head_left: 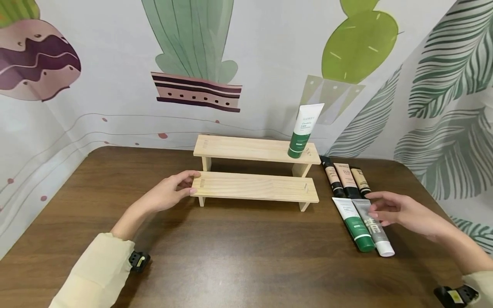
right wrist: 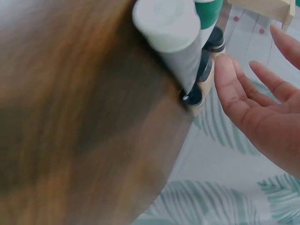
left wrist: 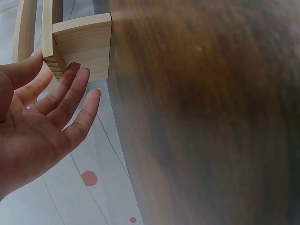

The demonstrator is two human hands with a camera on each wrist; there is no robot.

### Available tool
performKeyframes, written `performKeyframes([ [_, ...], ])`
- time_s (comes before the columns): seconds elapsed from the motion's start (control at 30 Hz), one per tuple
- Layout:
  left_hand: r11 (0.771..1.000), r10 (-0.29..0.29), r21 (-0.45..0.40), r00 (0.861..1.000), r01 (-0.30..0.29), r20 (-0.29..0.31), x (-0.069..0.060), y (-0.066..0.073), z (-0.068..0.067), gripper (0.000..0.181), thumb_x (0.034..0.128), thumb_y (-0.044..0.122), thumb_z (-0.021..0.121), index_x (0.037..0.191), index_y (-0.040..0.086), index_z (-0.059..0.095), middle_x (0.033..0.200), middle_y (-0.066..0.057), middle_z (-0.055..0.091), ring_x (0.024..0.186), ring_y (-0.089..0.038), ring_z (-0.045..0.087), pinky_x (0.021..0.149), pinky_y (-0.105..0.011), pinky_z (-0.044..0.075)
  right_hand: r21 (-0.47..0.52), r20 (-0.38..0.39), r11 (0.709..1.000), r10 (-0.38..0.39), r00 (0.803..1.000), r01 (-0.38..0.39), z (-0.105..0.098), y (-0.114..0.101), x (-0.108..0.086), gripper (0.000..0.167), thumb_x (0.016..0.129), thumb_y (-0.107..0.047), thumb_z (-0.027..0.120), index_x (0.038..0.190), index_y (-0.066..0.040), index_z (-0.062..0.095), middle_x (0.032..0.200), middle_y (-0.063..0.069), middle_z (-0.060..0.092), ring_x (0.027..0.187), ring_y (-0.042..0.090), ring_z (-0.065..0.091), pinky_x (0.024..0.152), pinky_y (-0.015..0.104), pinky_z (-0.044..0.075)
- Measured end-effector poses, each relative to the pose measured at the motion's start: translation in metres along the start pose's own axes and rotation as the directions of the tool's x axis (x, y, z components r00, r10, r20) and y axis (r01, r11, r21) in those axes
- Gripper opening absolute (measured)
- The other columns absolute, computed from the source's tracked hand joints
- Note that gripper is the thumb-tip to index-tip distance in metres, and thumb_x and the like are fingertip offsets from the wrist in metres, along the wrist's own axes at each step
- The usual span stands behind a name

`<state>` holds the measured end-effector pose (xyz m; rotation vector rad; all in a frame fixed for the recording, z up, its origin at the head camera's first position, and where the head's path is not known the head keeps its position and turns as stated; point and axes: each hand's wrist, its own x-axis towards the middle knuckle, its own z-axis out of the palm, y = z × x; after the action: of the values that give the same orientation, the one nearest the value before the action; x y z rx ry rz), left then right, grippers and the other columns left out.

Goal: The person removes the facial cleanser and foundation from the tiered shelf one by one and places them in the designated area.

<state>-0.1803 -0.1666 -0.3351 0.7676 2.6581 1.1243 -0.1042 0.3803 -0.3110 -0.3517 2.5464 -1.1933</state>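
My left hand (head_left: 167,190) pinches the left end of the front board of a two-step wooden rack (head_left: 254,186), thumb and index finger at its edges. In the left wrist view the other fingers (left wrist: 70,110) spread loosely beside the wooden leg (left wrist: 86,49). Over on the right, my right hand (head_left: 400,211) hovers with loosely bent fingers over a grey squeeze tube (head_left: 371,222) with a white cap. Its fingers hold nothing in the right wrist view. A white-and-green tube (head_left: 353,224) lies beside the grey one. Another white-and-green tube (head_left: 304,130) stands upright on the rear board's right end.
Behind the two lying tubes are three small cosmetic tubes with black caps, among them a pink BB tube (head_left: 345,177) and a beige one (head_left: 360,182). All lie on a brown wooden table (head_left: 231,256). A cactus-print cloth (head_left: 269,55) hangs behind the table.
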Motion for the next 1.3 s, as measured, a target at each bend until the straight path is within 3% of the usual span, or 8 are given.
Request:
performKeyframes([
  [0.2, 1.0, -0.009, -0.01, 1.0, 0.009, -0.003, 0.0, -0.001, 0.001, 0.038, 0.0902, 0.004, 0.055, 0.126, -0.002, 0.046, 0.102, -0.015, 0.059, 0.094, -0.027, 0.057, 0.079, -0.041, 0.043, -0.08, -0.029, 0.996, -0.029, 0.999, 0.026, 0.01, -0.023, 0.02, 0.049, 0.088, -0.007, 0.06, 0.128, 0.01, 0.037, 0.102, 0.021, 0.055, 0.082, 0.013, 0.06, 0.064, 0.033, 0.051],
  [0.4, 1.0, -0.006, -0.022, 1.0, 0.006, 0.002, 0.001, -0.002, 0.001, 0.038, 0.0905, 0.005, 0.055, 0.126, -0.002, 0.046, 0.101, -0.014, 0.059, 0.093, -0.026, 0.057, 0.079, -0.039, 0.043, -0.131, -0.089, 0.989, -0.075, 0.993, 0.064, 0.022, -0.041, 0.041, 0.05, 0.085, -0.012, 0.065, 0.127, 0.005, 0.043, 0.103, 0.02, 0.057, 0.085, 0.009, 0.058, 0.067, 0.028, 0.05],
  [0.77, 1.0, -0.009, -0.023, 1.0, 0.009, 0.007, 0.0, 0.0, 0.0, 0.038, 0.0912, 0.006, 0.054, 0.127, -0.002, 0.045, 0.103, -0.015, 0.059, 0.094, -0.026, 0.056, 0.078, -0.039, 0.043, -0.074, -0.169, 0.988, -0.148, 0.975, 0.137, 0.033, -0.074, 0.07, 0.045, 0.085, -0.008, 0.065, 0.125, 0.001, 0.047, 0.106, 0.017, 0.058, 0.088, 0.009, 0.058, 0.071, 0.026, 0.05],
  [0.97, 1.0, -0.01, -0.024, 1.0, 0.01, 0.012, 0.0, 0.0, 0.0, 0.038, 0.0912, 0.006, 0.054, 0.127, -0.002, 0.045, 0.102, -0.015, 0.058, 0.093, -0.026, 0.056, 0.077, -0.038, 0.043, -0.02, -0.175, 0.983, -0.183, 0.967, 0.182, 0.032, -0.09, 0.083, 0.046, 0.085, -0.007, 0.064, 0.126, 0.003, 0.046, 0.103, 0.013, 0.059, 0.084, 0.011, 0.061, 0.07, 0.027, 0.051],
  [1.3, 1.0, -0.008, -0.022, 1.0, 0.009, 0.01, 0.0, -0.001, 0.0, 0.038, 0.091, 0.006, 0.054, 0.127, -0.002, 0.045, 0.103, -0.015, 0.059, 0.094, -0.026, 0.056, 0.078, -0.039, 0.043, -0.019, -0.168, 0.987, -0.16, 0.973, 0.16, 0.032, -0.112, 0.103, 0.047, 0.087, -0.012, 0.063, 0.128, 0.001, 0.044, 0.111, 0.019, 0.057, 0.09, 0.009, 0.058, 0.074, 0.023, 0.048],
])
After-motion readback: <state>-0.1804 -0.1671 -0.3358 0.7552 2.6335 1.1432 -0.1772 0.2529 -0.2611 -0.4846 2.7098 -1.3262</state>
